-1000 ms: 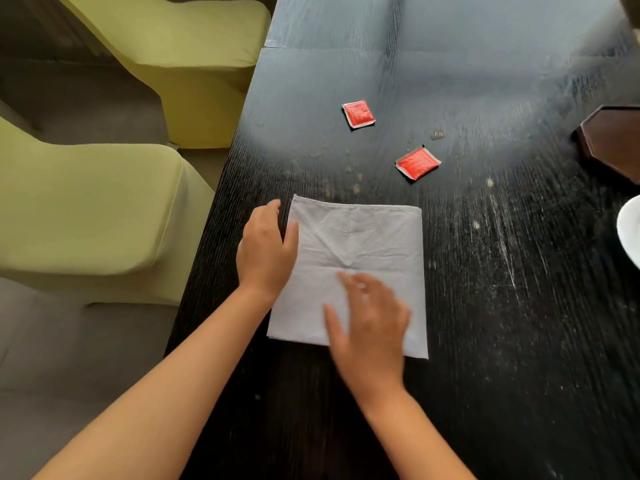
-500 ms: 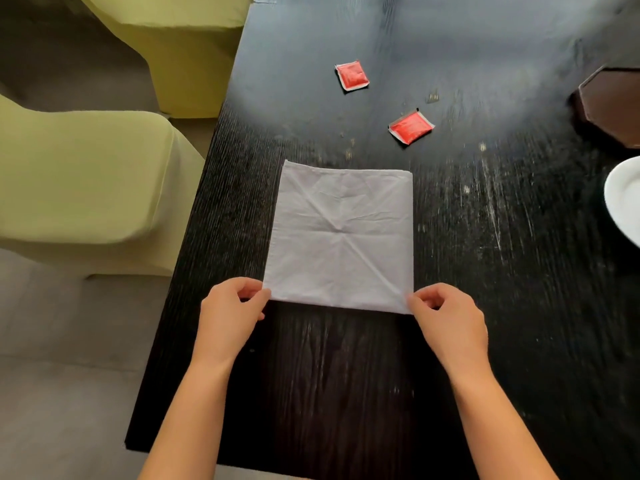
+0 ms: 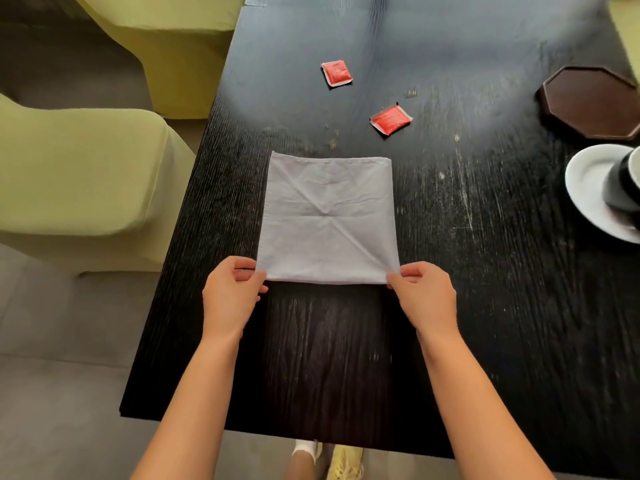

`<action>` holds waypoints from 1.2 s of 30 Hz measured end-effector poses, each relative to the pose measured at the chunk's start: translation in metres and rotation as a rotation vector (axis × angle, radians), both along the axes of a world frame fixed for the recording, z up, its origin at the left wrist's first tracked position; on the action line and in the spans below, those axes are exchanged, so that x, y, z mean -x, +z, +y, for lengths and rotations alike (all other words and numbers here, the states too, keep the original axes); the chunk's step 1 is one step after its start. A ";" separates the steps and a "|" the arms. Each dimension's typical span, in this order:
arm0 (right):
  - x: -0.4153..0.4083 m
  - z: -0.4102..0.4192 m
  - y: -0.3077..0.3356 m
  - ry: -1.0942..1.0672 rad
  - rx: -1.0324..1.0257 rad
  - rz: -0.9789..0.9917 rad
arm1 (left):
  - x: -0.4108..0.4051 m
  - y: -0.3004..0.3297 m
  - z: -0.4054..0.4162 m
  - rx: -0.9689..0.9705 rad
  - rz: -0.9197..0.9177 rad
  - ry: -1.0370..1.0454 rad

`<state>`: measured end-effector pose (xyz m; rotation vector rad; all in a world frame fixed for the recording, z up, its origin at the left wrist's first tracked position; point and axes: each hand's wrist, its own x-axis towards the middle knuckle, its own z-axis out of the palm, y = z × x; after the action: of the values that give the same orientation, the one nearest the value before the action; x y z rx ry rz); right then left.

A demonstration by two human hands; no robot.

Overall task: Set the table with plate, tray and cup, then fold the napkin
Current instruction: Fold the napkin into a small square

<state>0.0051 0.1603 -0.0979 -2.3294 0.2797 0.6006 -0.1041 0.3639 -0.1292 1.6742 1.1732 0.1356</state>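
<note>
Napkin [image 3: 329, 220] lay flat; left hand [image 3: 230, 296] and right hand [image 3: 424, 297] pinched its near corners, probably to lift them for folding.

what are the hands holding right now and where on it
Both hold the white napkin lying on the table. The left hand has a grip on its near left corner, the right hand on its near right corner.

Daylight glare washes far end of dark desk [image 3: 450, 36]; near end dim; wide-angle bending, soft blur at edges.
</note>
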 end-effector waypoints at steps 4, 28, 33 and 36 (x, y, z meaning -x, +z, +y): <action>0.010 -0.027 0.005 -0.045 -0.001 -0.022 | 0.011 0.001 -0.021 0.062 -0.001 0.004; 0.086 -0.037 -0.054 0.625 0.450 -0.374 | 0.006 -0.031 -0.148 -0.763 0.265 -0.799; 0.077 -0.055 -0.061 0.729 0.468 -0.427 | 0.009 -0.039 -0.136 -0.807 0.218 -0.876; 0.067 -0.075 -0.059 0.743 0.502 -0.425 | 0.016 -0.038 -0.122 -0.854 0.223 -0.895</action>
<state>-0.0615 0.0854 -0.1570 -2.9625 -0.7436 0.3698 -0.1200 0.2424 -0.1673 2.8820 0.3965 -0.1439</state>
